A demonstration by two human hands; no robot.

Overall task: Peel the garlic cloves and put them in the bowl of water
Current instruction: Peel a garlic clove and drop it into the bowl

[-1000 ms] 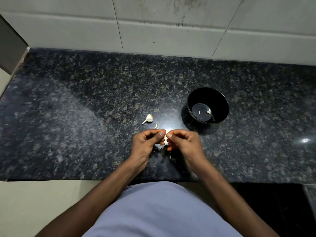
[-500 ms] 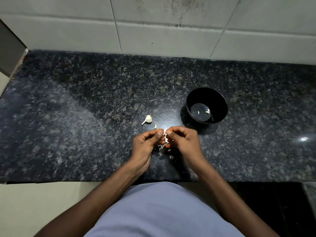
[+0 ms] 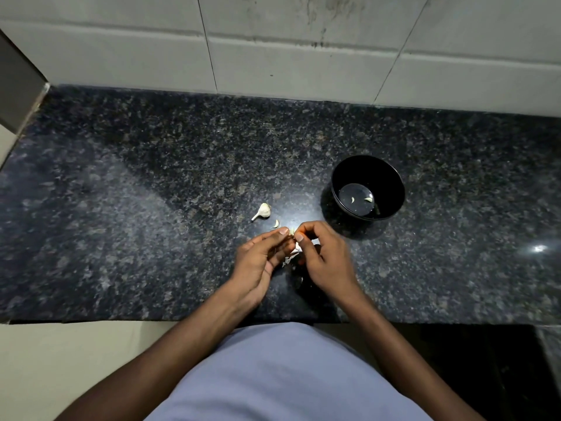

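Observation:
My left hand [image 3: 261, 256] and my right hand [image 3: 321, 256] meet over the dark granite counter [image 3: 151, 208], both pinching a small garlic clove [image 3: 292, 231] at the fingertips. Pale papery skin [image 3: 293, 253] hangs loose between the hands. A black bowl [image 3: 391, 183] holding water stands just beyond and right of my right hand, with two peeled cloves [image 3: 361, 199] lying in it. A partial garlic bulb [image 3: 263, 210] with its stem lies on the counter beyond my left hand, and a loose clove [image 3: 275, 223] lies next to it.
A tiled wall [image 3: 303, 50] backs the counter. The counter's front edge runs just below my wrists, and its left end meets a grey panel [image 3: 18, 86]. My light blue shirt [image 3: 279, 375] fills the bottom of the view.
My hands have drawn slightly apart and the papery skin has pulled away from the clove, hanging between them. The bowl and the bulb have not moved.

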